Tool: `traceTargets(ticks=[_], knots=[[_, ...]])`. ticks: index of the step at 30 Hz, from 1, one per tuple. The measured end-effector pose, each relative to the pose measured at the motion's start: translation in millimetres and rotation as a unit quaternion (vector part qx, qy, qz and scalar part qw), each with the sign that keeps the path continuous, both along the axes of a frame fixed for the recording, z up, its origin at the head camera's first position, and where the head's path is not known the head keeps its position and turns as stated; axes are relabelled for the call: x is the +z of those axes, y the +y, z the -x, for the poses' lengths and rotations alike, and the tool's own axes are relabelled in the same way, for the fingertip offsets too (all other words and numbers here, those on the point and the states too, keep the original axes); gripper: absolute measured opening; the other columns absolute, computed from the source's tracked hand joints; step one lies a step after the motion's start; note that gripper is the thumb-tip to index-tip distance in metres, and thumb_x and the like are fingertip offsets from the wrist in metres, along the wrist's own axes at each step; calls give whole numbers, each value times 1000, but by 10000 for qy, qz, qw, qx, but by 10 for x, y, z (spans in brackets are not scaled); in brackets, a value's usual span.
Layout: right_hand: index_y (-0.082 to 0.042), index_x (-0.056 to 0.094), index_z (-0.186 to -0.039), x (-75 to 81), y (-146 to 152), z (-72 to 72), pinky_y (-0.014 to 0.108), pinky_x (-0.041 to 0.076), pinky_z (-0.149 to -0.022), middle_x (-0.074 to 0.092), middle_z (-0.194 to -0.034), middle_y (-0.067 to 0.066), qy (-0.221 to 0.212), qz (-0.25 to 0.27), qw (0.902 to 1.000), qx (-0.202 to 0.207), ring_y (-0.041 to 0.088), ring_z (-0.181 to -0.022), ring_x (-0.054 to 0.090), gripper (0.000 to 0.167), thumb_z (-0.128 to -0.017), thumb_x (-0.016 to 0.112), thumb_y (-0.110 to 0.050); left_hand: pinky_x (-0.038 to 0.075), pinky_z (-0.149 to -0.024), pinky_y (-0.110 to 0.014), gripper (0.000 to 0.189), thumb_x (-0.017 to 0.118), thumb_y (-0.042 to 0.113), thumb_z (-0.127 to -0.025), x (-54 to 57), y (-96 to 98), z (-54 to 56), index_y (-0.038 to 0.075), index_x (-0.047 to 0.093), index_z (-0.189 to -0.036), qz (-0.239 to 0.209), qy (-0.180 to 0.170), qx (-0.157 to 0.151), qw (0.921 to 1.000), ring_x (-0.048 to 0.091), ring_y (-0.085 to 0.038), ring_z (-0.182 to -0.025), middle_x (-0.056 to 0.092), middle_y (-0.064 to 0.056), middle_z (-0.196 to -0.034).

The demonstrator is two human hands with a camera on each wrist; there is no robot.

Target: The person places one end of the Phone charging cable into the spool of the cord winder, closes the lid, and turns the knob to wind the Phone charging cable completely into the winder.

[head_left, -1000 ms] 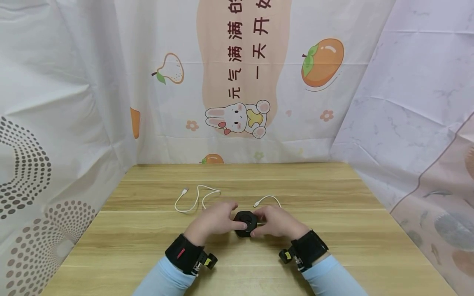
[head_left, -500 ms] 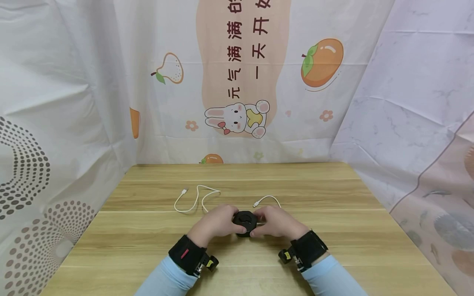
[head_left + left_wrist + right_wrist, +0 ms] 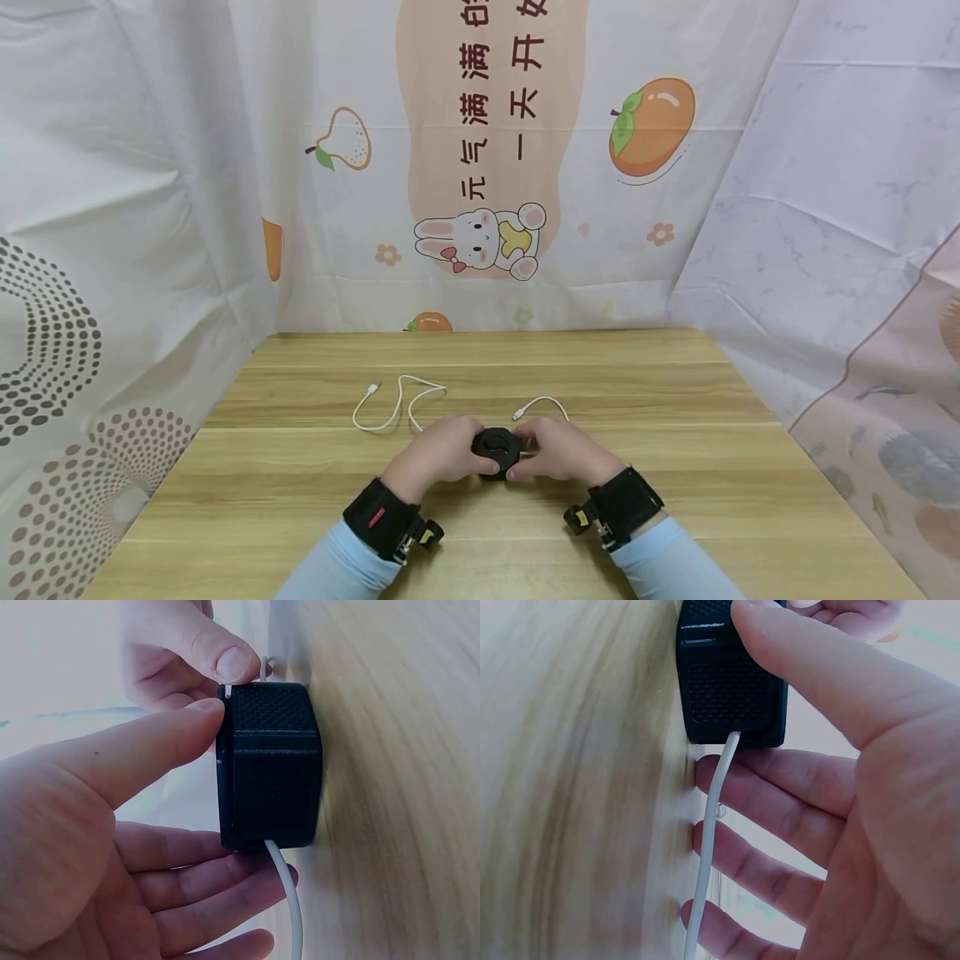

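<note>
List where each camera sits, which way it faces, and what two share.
Head: worn on the head, facing forward and down at the table, black case and curtain; left hand, right hand and blue sleeves show.
Left wrist: worn there, facing the black case and white cable; left hand near, part of the right hand beyond.
Right wrist: worn there, facing the black case's other side; right hand near, a bit of the left hand at top.
Both wrist views share black case, white cable, table.
</note>
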State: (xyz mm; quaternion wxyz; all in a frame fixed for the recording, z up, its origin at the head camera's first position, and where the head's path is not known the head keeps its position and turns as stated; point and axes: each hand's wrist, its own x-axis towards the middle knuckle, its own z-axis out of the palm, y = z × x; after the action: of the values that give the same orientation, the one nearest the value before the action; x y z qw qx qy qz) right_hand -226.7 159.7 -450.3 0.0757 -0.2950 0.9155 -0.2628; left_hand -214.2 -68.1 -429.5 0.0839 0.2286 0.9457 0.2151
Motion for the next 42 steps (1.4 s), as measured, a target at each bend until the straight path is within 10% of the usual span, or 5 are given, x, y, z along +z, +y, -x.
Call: traceTargets(ticks=[42], knots=[[-24, 75, -111, 8, 5, -5, 35, 50, -75, 69, -90, -15, -125, 141, 9998, 47, 7, -80, 62, 37, -79, 88, -38, 48, -68, -34, 38, 85, 42, -82, 3, 15, -36, 12, 71, -101, 57, -34, 115, 9999, 56, -13, -73, 65, 3, -88]])
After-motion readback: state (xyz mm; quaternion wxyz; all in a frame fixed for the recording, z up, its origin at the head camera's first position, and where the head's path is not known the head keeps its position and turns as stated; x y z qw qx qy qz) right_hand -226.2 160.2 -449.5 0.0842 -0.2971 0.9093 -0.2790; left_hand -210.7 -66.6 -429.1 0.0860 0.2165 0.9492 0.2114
